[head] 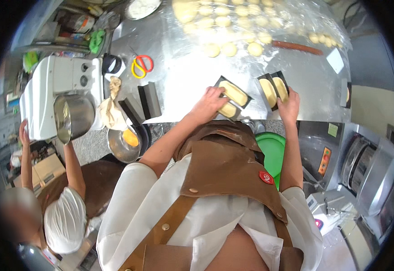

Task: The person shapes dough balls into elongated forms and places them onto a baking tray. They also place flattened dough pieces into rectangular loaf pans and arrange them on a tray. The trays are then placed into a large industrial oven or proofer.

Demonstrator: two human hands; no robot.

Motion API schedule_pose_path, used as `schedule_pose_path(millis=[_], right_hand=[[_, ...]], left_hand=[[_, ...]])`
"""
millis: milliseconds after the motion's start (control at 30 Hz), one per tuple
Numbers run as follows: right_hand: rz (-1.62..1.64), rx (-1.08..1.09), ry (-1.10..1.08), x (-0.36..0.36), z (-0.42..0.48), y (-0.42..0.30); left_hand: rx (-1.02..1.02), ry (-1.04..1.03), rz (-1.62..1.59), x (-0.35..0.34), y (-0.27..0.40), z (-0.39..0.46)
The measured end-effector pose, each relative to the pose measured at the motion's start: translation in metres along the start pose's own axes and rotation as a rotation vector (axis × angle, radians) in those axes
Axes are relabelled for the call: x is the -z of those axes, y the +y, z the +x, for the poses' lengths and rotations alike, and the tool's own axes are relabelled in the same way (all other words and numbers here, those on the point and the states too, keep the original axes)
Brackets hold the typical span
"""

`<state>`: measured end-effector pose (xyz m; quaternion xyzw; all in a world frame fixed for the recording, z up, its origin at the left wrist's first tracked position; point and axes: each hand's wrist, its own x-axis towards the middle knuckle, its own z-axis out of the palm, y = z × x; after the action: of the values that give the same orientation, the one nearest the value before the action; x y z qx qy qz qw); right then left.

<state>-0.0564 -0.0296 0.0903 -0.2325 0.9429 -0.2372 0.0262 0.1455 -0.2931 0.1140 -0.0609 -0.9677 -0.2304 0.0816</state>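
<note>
On the steel table, my left hand grips a pair of dark loaf tins near the front edge, each with a pale dough piece in it. To the right, my right hand holds the near end of a second pair of dark tins, also with a long dough piece in each. Farther back lie round dough balls, many under clear plastic film. A brown rod lies beside them.
Red-and-yellow-handled scissors, more dark tins and a piping bag lie left. A co-worker's hands are by a stand mixer. A steel bowl is near the table's corner; a white scraper lies right.
</note>
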Motion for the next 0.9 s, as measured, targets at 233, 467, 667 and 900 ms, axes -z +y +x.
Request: schedule_pose_path(millis=[233,467,667,900], right_hand=[[0.183,0.267,0.096,-0.002,0.013,0.03],[-0.007,-0.156,0.417,0.074,0.058,0.188],[-0.457,-0.423,0.427,0.125,0.112,0.327],[-0.345,-0.581,0.109,0.131,0.152,0.354]], left_hand=[[0.132,0.029,-0.067,0.011,0.025,0.031],[0.108,-0.227,0.121,0.0,0.039,0.069],[0.124,-0.375,0.203,0.0,0.034,0.081],[0.125,-0.397,0.219,-0.005,0.034,0.084]])
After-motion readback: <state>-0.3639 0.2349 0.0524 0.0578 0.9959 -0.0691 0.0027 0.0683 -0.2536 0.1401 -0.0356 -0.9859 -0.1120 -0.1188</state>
